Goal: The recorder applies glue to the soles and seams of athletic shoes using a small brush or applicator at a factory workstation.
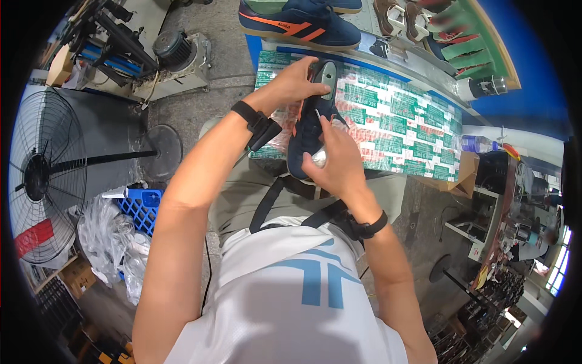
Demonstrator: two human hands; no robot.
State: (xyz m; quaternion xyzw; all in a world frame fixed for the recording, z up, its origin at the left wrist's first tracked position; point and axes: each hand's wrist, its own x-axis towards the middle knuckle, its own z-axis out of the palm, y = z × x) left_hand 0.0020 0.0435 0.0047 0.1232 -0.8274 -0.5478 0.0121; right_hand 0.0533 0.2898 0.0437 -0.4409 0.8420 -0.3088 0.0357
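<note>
A dark navy sneaker [296, 148] with orange stripes stands before me, its toe toward my body. A grey-green shoe last [328, 82] shows in its opening at the far end. My left hand [297, 80] grips the shoe's heel end, fingers on the outer side and thumb by the last. Closed over the shoe's right side, my right hand [336, 155] holds a slim pointed tool [317, 113], its pale tip near the tongue. Something white [319, 159] shows between thumb and fingers; I cannot tell what it is.
Beneath the shoe is a box wrapped in green-and-white printed tape [400, 121]. Another navy sneaker [300, 27] stands on the ledge beyond, beside a green rack of shoe parts [479, 48]. A fan [45, 173] and a blue crate [136, 212] are at left, a water bottle [476, 144] at right.
</note>
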